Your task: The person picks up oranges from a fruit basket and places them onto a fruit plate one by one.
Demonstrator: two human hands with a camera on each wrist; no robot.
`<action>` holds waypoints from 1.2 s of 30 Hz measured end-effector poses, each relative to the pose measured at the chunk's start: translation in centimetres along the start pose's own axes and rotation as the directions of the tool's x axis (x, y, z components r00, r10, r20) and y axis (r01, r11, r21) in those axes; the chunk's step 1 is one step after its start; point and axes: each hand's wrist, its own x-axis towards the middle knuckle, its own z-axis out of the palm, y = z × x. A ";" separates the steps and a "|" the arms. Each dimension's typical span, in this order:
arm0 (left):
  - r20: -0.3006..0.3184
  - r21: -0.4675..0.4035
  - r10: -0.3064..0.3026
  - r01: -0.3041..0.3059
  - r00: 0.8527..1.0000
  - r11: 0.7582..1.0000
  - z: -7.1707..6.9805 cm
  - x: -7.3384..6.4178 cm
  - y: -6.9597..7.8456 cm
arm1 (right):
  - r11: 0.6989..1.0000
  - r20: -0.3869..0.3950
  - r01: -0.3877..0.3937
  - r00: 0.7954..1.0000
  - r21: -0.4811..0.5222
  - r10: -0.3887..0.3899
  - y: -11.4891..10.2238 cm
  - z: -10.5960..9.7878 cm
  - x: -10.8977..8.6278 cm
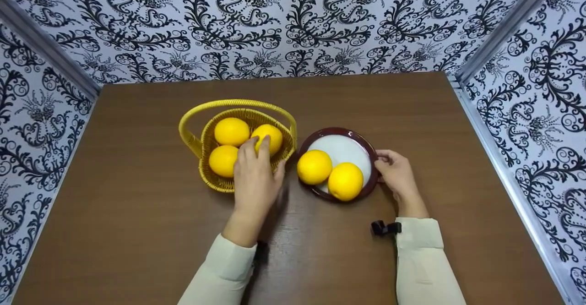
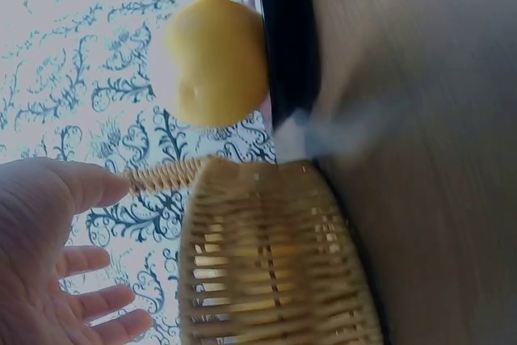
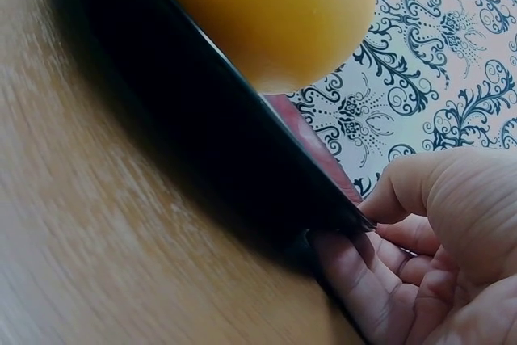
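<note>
My left hand (image 1: 256,172) is over the yellow wicker basket (image 1: 209,177), fingers spread. Its fingertips overlap the right-hand orange (image 1: 274,136) inside. Two more oranges, one at the back (image 1: 231,132) and one in front (image 1: 223,161), lie on the basket's left side. In the left wrist view the hand (image 2: 56,256) shows its thumb and fingers apart beside the basket wall (image 2: 266,256). My right hand (image 1: 397,172) pinches the right edge of a dark red plate (image 1: 324,133) with a white middle. Two oranges, a left one (image 1: 314,167) and a right one (image 1: 345,181), sit on the plate.
The basket's arched handle (image 1: 236,102) rises over its back side. Everything stands on a brown wooden table (image 1: 151,241). Patterned black-and-white panels (image 1: 320,25) enclose the back and both sides. A black strap mount (image 1: 384,228) sticks out at the right cuff.
</note>
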 end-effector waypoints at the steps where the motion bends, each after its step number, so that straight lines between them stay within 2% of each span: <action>1: 0.004 0.005 -0.010 0.010 1.000 1.000 0.0 0.0 -0.2 | 1.000 0.002 0.003 1.000 0.003 -0.003 0.0 0.0 0.0; 8: 0.033 0.022 -0.101 0.100 0.994 0.995 0.1 0.2 -2.0 | 1.000 0.001 -0.010 1.000 -0.003 0.010 0.1 0.0 0.1; 13: 0.061 0.033 -0.162 0.161 0.985 0.986 0.2 0.2 -3.3 | 1.000 -0.005 -0.024 1.000 0.001 0.024 0.3 0.1 0.2; 22: 0.111 0.071 -0.271 0.264 0.956 0.962 0.0 0.0 -5.0 | 1.000 -0.010 -0.026 1.000 -0.004 0.026 0.3 0.0 0.3; 31: 0.175 0.075 -0.346 0.338 0.922 0.938 -0.2 0.3 -5.5 | 1.000 -0.009 0.010 1.000 0.005 -0.010 0.1 0.0 0.1; 36: 0.217 0.069 -0.373 0.367 0.902 0.928 -0.1 0.5 -5.7 | 1.000 -0.013 0.004 1.000 0.007 -0.004 0.2 0.0 0.2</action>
